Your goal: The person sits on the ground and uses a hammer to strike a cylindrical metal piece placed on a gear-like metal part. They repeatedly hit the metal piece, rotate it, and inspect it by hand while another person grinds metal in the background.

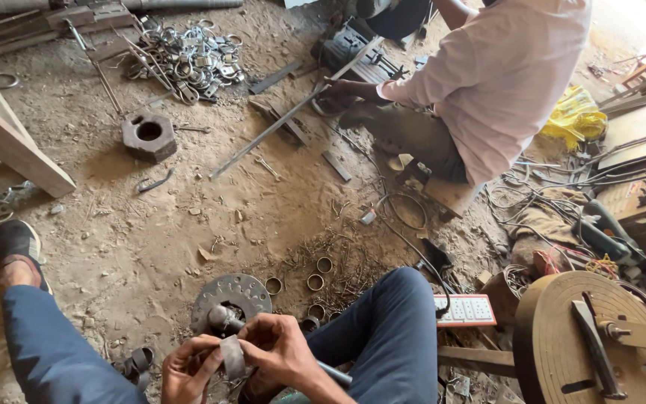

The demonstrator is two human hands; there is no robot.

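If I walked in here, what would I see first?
Low in the middle, two hands, the left hand and the right hand, pinch a bent metal strip above a round plate with holes. Top left, a shiny heap of metal rings lies on the dirt, and a person in a pink shirt crouches top right.

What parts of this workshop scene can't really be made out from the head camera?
- Bent grey metal strip: its lower end is hidden between the left hand and right hand.
- Thin metal rod: its start is covered by the right hand.
- Co-worker in a pink shirt: cut off by the top edge.
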